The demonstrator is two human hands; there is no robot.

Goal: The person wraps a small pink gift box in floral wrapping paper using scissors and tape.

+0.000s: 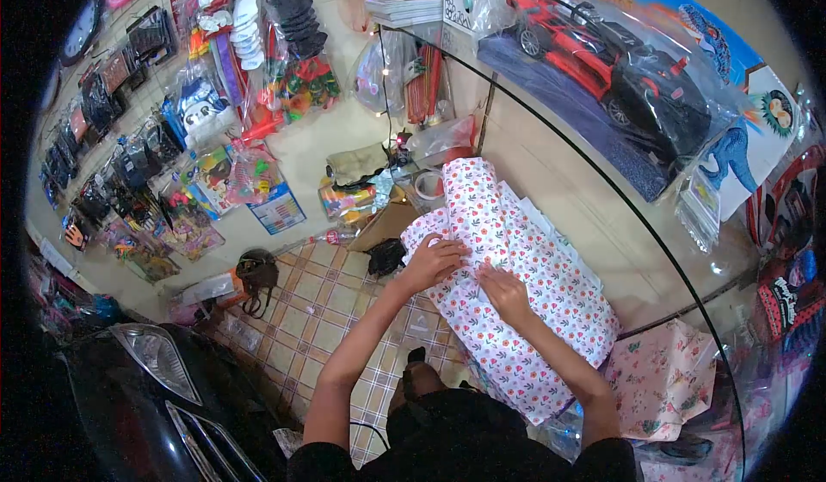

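White paper with a small red and grey flower print (542, 310) covers a large bundle in front of me, with a folded or rolled part of the same print (473, 194) at its upper end. My left hand (436, 261) rests on the print at the bundle's left side, fingers bent and spread a little. Just to its right, my right hand (503, 293) lies on the same print, its fingertips pressed to the surface near a fold. Whether either hand pinches the sheet is too small to tell. The two hands are close together but apart.
A roll of tape (428, 185) lies beyond the bundle. A curved dark glass edge (602, 172) runs along the right, with a boxed red toy car (602, 69) behind it. A black motorbike (163, 404) stands lower left. Pink floral paper (662, 379) lies lower right.
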